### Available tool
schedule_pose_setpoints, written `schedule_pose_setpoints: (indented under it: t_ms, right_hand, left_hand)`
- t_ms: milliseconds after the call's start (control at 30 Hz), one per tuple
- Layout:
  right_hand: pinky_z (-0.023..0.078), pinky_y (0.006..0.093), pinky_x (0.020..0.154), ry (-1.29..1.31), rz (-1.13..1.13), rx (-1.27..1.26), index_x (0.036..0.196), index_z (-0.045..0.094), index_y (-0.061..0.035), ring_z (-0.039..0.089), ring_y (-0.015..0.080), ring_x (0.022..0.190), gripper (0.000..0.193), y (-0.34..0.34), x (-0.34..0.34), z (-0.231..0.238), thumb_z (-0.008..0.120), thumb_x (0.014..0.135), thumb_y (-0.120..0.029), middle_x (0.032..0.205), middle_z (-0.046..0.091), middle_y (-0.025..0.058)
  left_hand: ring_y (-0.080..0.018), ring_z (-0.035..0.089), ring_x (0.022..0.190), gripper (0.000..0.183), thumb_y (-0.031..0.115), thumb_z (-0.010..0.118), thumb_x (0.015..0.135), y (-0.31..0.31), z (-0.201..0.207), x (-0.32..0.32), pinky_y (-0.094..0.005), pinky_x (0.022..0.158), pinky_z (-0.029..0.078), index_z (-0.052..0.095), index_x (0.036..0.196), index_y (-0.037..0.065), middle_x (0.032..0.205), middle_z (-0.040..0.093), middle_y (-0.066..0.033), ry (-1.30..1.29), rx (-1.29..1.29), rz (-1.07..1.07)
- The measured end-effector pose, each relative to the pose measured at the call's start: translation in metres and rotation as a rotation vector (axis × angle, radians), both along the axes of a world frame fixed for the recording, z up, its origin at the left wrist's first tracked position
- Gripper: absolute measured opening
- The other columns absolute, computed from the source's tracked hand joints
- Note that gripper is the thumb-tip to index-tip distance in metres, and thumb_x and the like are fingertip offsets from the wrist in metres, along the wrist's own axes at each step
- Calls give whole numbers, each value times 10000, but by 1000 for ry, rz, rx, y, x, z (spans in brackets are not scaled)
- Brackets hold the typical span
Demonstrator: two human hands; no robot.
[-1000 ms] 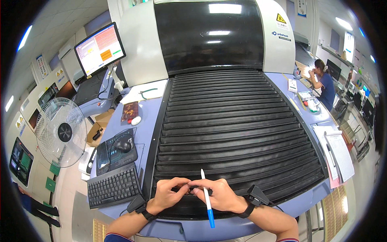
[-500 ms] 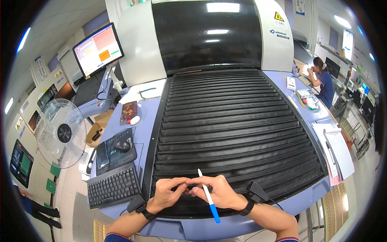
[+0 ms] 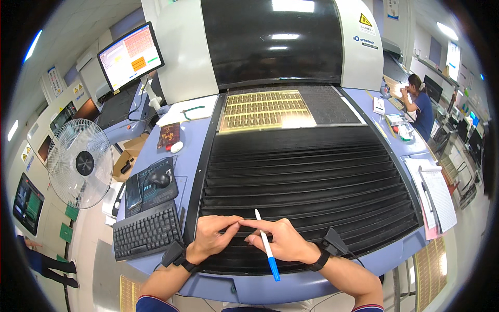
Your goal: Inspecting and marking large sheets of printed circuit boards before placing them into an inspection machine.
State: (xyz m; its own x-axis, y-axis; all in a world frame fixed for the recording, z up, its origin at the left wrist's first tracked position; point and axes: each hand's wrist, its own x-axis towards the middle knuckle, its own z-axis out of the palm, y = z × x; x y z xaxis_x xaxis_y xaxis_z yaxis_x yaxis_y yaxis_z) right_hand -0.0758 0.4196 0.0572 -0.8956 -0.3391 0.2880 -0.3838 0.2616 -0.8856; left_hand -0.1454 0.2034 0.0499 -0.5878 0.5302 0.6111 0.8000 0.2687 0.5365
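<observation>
My right hand (image 3: 283, 242) holds a white pen with a blue end (image 3: 273, 268), slanting across its fingers. My left hand (image 3: 212, 238) is beside it, its index finger and thumb stretched out and apart with nothing seen between them. The two index fingertips meet. Both hands hover above the near end of a black pleated cover (image 3: 306, 192) on a large machine. Behind the pleats a gold-patterned panel (image 3: 265, 109) lies on a dark perforated bed (image 3: 332, 106), below the machine's glossy black hood (image 3: 275, 47).
A black keyboard (image 3: 148, 232), mouse (image 3: 159, 179) and phone (image 3: 134, 191) lie left, near a fan (image 3: 84, 162) and a monitor (image 3: 131, 56). Green-handled pliers (image 3: 192, 110) rest on white paper. A clipboard with papers (image 3: 436, 195) lies right; a seated person (image 3: 420, 106) is beyond.
The bed with the gold-patterned panel has come out from under the hood toward me, and the pleats have bunched closer. My hands stay together, still holding the pen in the right.
</observation>
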Motion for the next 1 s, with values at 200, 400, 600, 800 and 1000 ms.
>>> schedule_pose_setpoints:
  t_ms: [200,400,600,800,1000]
  right_hand:
    - [598,313,751,139,-282,-4,1165,681,13,757,200,840,264,23,-11,7,669,915,-69,884,762,154]
    - [572,395,769,210,-606,209,1233,629,-10,734,363,876,372,63,-36,-6,695,881,-112,934,735,230]
    - [558,432,790,240,-632,382,1293,582,-12,703,405,927,516,72,-47,-21,771,837,-165,984,710,248]
    - [544,448,820,583,-619,532,1205,613,-27,673,407,948,476,82,-59,-9,809,801,-185,971,710,190]
    - [472,279,647,446,-857,-219,1078,672,-15,611,129,739,216,64,-28,64,687,952,-190,816,666,54]
  left_hand:
    - [-191,732,736,149,73,648,919,-21,6,-26,-294,668,559,700,1023,-20,834,733,-147,-241,152,368]
    - [-467,616,1085,709,297,680,915,-19,2,-23,-480,915,509,384,1455,-54,1251,614,-296,-63,-370,532]
    - [-358,647,1068,619,282,689,905,-23,-11,-29,-412,920,510,475,1376,-57,1250,610,-244,-185,-214,496]
    - [-268,583,1210,612,232,583,962,-23,11,-24,-384,1053,428,374,1454,-65,1382,521,-193,-388,602,134]
    - [-377,473,1369,776,230,710,849,-11,10,0,-451,1123,372,373,1485,-62,1472,477,-254,33,42,86]
